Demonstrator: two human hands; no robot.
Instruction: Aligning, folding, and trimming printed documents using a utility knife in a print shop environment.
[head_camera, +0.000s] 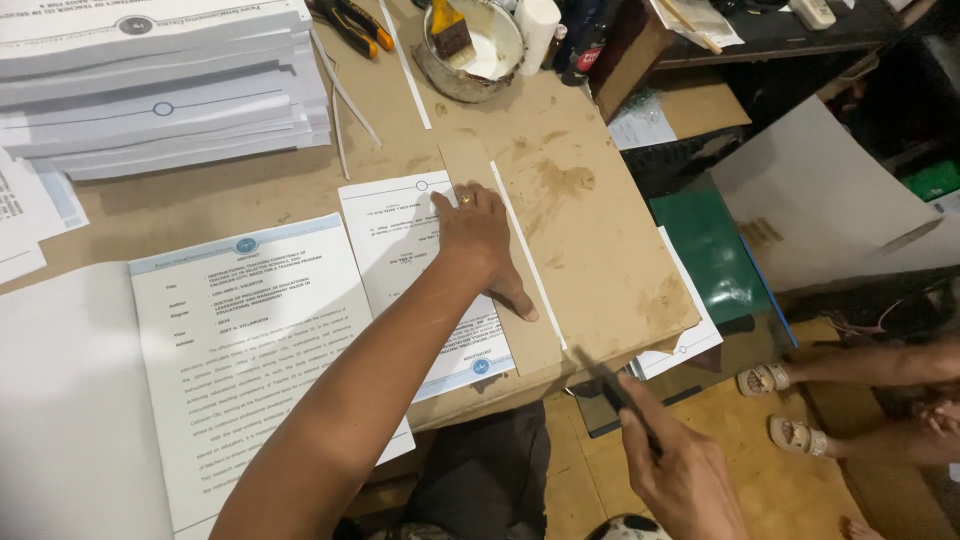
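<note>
**Left hand presses a brown strip on a printed sheet, right hand holds a dark blade**

The left hand (478, 235) lies flat, fingers spread, on a long brown cardboard strip (520, 330) that covers the right edge of a white printed sheet with a blue border (400, 235). The strip sits at the centre of the stained brown cardboard work mat (590, 250). The right hand (685, 475), at 5 o'clock from the strip, is closed around a thin dark blade-like tool (612, 390). The strip looks light, thin and rather stiff; it probably slides easily on paper, so a flat press near its middle seems the best hold. At 12 o'clock stands a round glue bowl with a brush (470, 40).
</note>
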